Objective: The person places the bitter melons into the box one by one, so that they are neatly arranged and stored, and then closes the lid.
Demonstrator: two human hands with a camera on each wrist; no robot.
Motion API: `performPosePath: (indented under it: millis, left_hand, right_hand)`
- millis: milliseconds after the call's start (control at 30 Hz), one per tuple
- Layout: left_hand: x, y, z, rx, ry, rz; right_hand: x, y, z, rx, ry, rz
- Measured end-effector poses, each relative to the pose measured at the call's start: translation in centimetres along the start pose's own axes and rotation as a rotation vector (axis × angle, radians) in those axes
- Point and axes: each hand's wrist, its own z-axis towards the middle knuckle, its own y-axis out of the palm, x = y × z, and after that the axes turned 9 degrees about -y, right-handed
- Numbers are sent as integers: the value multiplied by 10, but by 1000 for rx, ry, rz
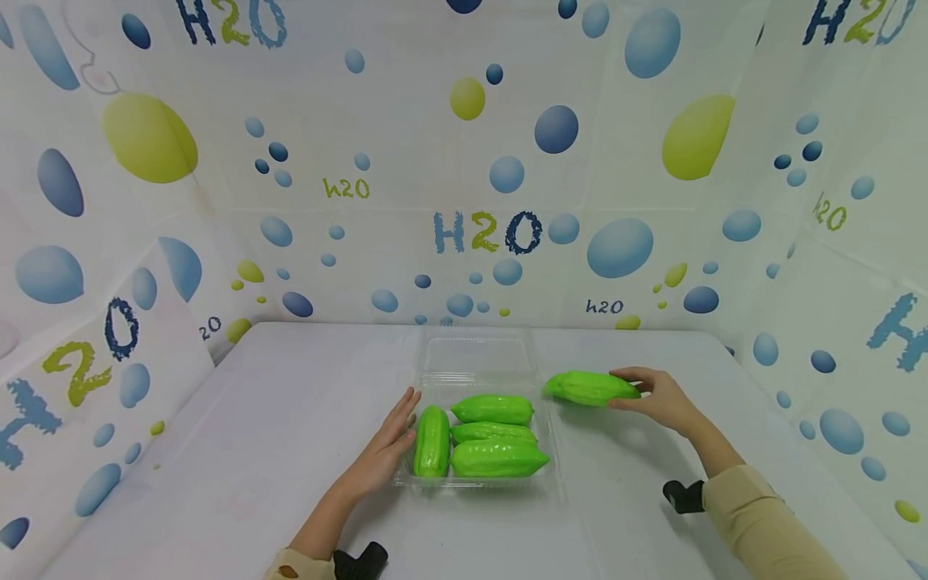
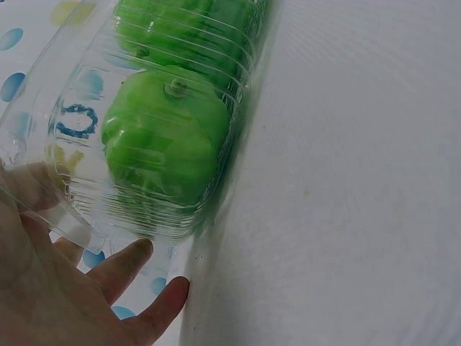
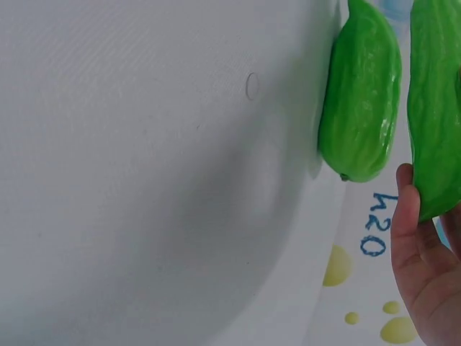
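Raised a little above the table, a bright green bitter melon (image 3: 436,108) is pinched at one end by my right hand (image 1: 656,399), to the right of a clear plastic clamshell box (image 1: 474,482). Another green bitter melon (image 3: 360,94) appears lower and apart from the held one in the right wrist view; the head view does not clearly separate the two. Several more bitter melons (image 1: 500,459) lie in the box, one set lengthwise (image 1: 432,441) at its left side. My left hand (image 1: 380,451) is beside the box's left wall, fingers extended, holding nothing.
The box's clear lid (image 1: 474,354) is folded back toward the rear of the white table (image 1: 290,387). Patterned sheeting (image 1: 406,121) with blue and green drops stands behind and at both sides. Black wrist mounts (image 1: 685,497) sit by the sleeves.
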Motion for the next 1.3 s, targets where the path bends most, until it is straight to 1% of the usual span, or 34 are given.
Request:
performPosePath:
  millis: [100,200,233,333,433,467,567,767,900,1033,1233,1267,1300]
  left_hand:
    - [0,0,0,-2,6,-1]
    - [0,-1,-1,0,49,0]
    - [0,-1,-1,2,75,22]
    - [1,-1,-2,4,104,28]
    - [1,-1,-2,-3,73,21]
    - [2,-1,-2,-5,47,-3]
    - [1,-1,-1,-7,7,-4]
    - [1,0,0,1,-10,-21]
    - [2,0,0,7,-18,-9]
    - [2,0,0,10,-12,-6]
    - [2,1,1,16,-16,-6]
    - [7,0,-1,15,-20,-10]
    - [11,0,-3,13,-19,-14]
  right_hand:
    - [-2,1,1,2,-10,2]
    - [-5,2,3,6,-22,2]
    - [-6,2,3,7,-24,2]
    - [-9,4,4,8,-32,3]
    - [-11,6,6,8,-43,8]
    - [-11,7,7,9,-48,13]
    - [-13,10,9,5,-63,22]
    - [-17,17,12,-11,-77,33]
    - [-21,20,13,-15,-80,31]
    - [-25,24,16,-18,-86,28]
    - [-30,32,20,-24,-95,55]
    - [-31,33,21,-27,-102,59]
    - [-38,34,20,-29,-105,59]
